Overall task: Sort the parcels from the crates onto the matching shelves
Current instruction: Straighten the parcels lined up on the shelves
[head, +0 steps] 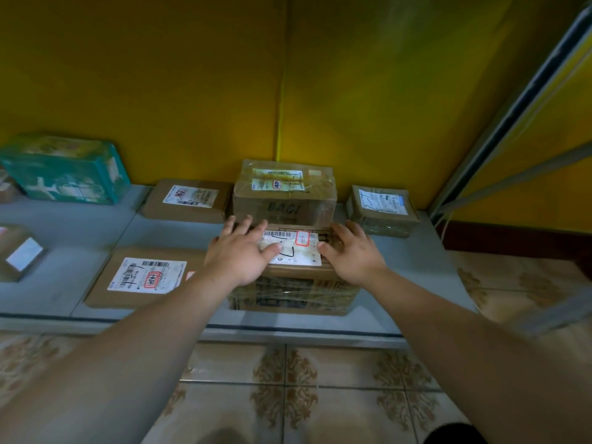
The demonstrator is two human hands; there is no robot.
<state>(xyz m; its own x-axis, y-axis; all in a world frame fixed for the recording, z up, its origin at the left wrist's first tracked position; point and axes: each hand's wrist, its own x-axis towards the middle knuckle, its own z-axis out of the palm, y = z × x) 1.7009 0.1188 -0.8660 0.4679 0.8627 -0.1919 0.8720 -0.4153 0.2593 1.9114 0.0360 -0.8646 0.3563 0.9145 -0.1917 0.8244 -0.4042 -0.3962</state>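
Observation:
A brown cardboard parcel [293,293] wrapped in clear tape, with a white label on top, sits on the low grey shelf [400,283] near its front edge. My left hand [242,251] rests flat on the parcel's left top, fingers straight and spread. My right hand [350,251] lies flat on its right top, fingers extended over the far edge. Directly behind stands a taller taped box [285,195] with a label.
On the shelf lie a flat labelled parcel [144,278] at the front left, another flat one [187,200] behind it, a small wrapped box [382,209] at the right, a teal box [64,169] at far left. Yellow wall behind; patterned tile floor in front.

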